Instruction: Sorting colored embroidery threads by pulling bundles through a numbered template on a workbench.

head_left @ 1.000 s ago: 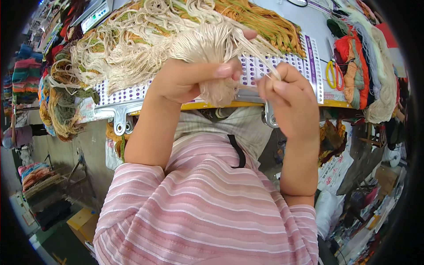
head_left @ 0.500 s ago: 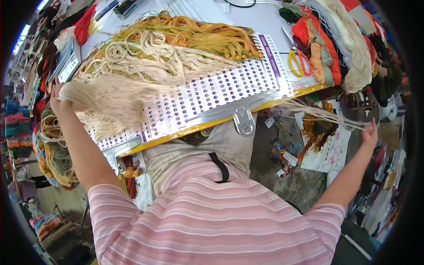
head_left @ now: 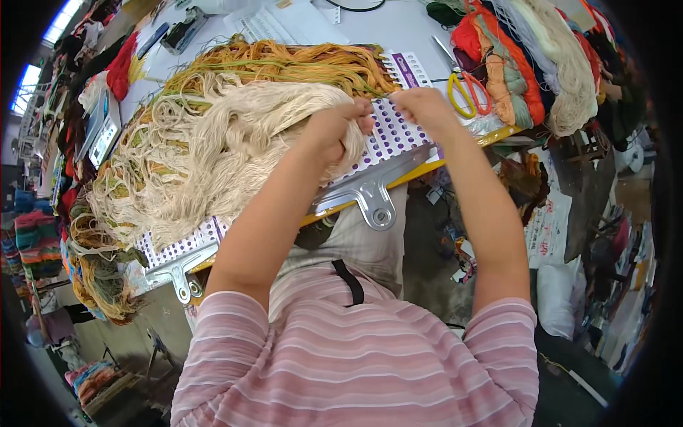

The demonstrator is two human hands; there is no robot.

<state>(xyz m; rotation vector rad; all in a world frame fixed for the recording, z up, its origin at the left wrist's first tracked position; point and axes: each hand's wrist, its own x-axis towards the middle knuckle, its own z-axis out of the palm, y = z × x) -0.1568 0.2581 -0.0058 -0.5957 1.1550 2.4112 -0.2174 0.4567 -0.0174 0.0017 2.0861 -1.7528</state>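
Observation:
A thick hank of cream thread [head_left: 242, 153] drapes across a white card with rows of purple-ringed holes [head_left: 398, 132]. My left hand [head_left: 336, 129] is closed around the hank's right end, above the card. Just right of it, my right hand [head_left: 427, 112] is pinched closed over the card's right part. Whatever lies between those fingertips, if anything, is too small to make out. Golden and olive threads [head_left: 306, 62] hang along the card's far side. Metal clips [head_left: 376, 206] grip the near edge of the card and the yellow-edged board [head_left: 491, 136].
Scissors with yellow and orange handles [head_left: 451, 87] lie right of my right hand. Beyond them are several coloured yarn hanks [head_left: 523, 85]. A device with a screen [head_left: 107, 132] stands at the left. Papers [head_left: 292, 25] lie at the back. Yarn scraps and a printed sack [head_left: 548, 228] are below right.
My hands, spread wide to either side with the stretched cream threads, have come together over the card's right part. The hank now lies heaped across the card.

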